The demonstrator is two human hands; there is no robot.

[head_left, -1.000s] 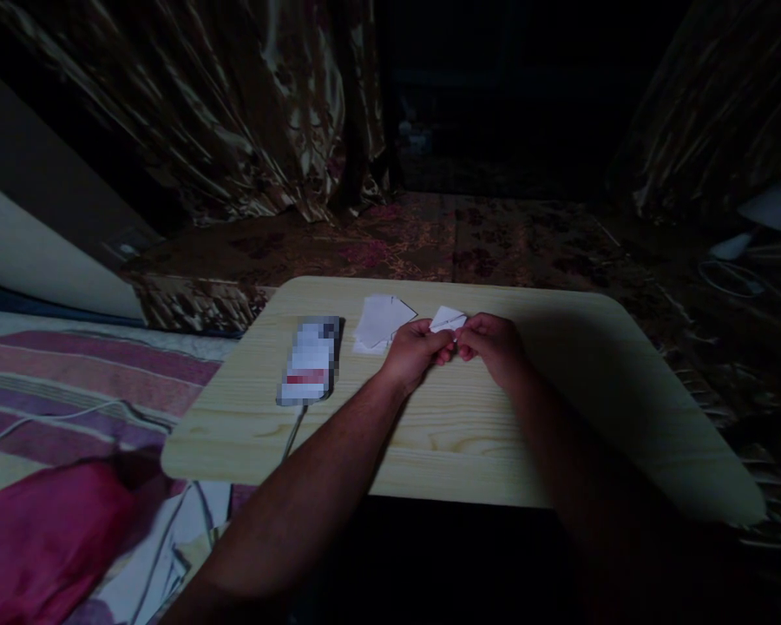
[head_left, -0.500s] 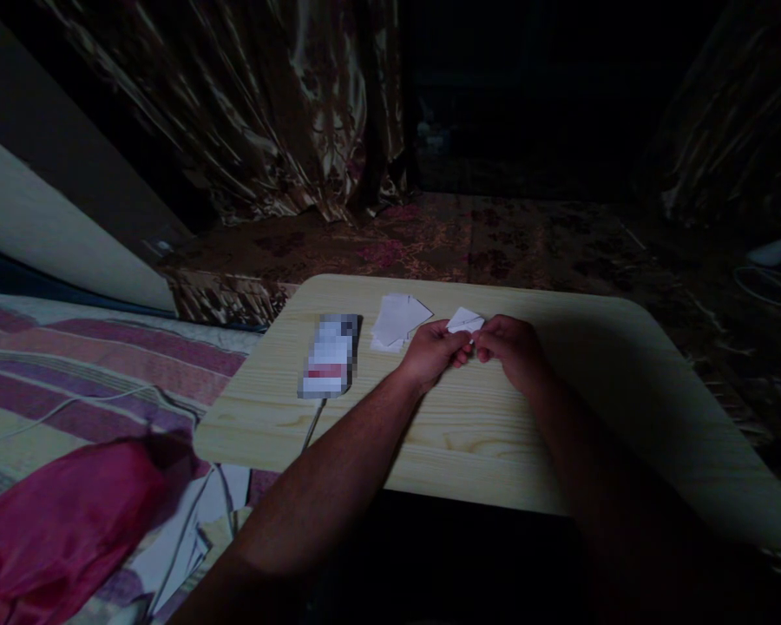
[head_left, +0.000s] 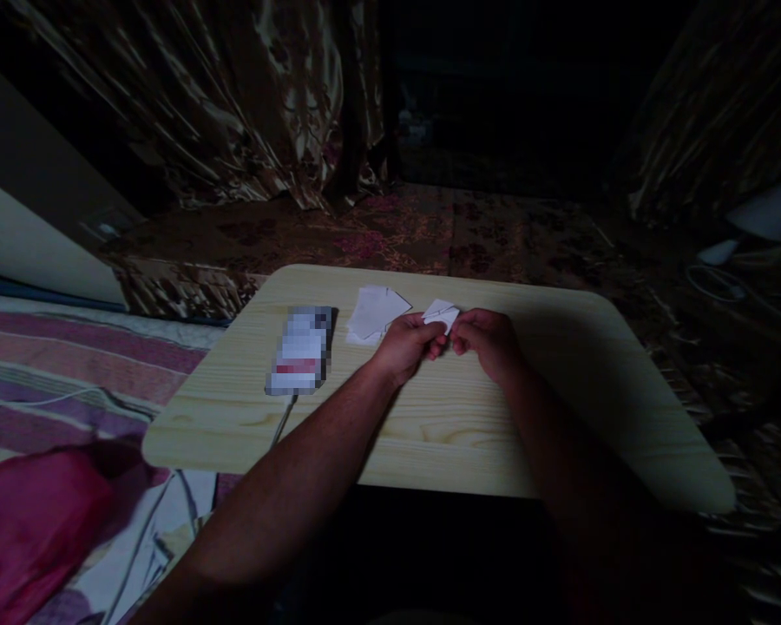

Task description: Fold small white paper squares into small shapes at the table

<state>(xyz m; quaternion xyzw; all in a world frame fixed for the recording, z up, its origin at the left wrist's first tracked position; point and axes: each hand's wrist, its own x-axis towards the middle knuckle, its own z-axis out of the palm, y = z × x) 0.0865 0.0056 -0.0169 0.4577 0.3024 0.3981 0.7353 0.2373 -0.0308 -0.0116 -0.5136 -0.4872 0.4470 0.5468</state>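
My left hand and my right hand meet over the far middle of a pale wooden table. Between their pinched fingertips sits a small folded white paper, and both hands are closed on it. Just left of my left hand, a small stack of white paper sheets lies flat on the table. A phone rests further left, with a cable running off the table's near edge.
Shiny brown patterned curtains hang behind the table, above a dark floral carpet. A striped bedsheet and a red cloth lie at the left. White objects sit at the far right. The room is dim.
The view swung right and back left. Both hands stay pinched on the folded paper, which looks slightly more folded and compact now.
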